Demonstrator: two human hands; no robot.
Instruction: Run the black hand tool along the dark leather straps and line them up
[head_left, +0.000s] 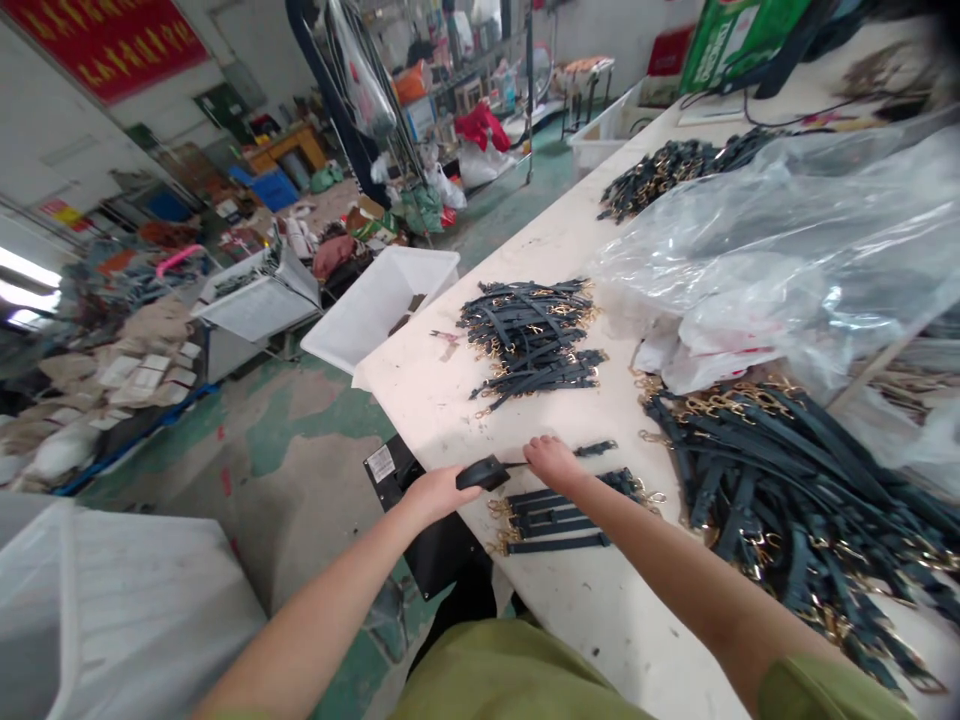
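Note:
My left hand (pixel 439 495) is closed around a dark, rounded black piece (pixel 482 473) at the table's near edge; its exact kind does not show. Beside it, my right hand (pixel 550 460) is closed on a narrow dark strap (pixel 594 449). That strap shows on both sides of my fingers, its left part reaching toward the black piece. Just below my hands, several dark straps with gold-coloured clasps (pixel 559 520) lie side by side, partly under my right forearm.
A heap of clasped straps (pixel 532 335) lies farther up the white table (pixel 420 410). A larger heap (pixel 795 480) and clear plastic sheeting (pixel 810 250) are on the right. White bins (pixel 375 305) stand beyond the left edge; another bin (pixel 150 600) is at lower left.

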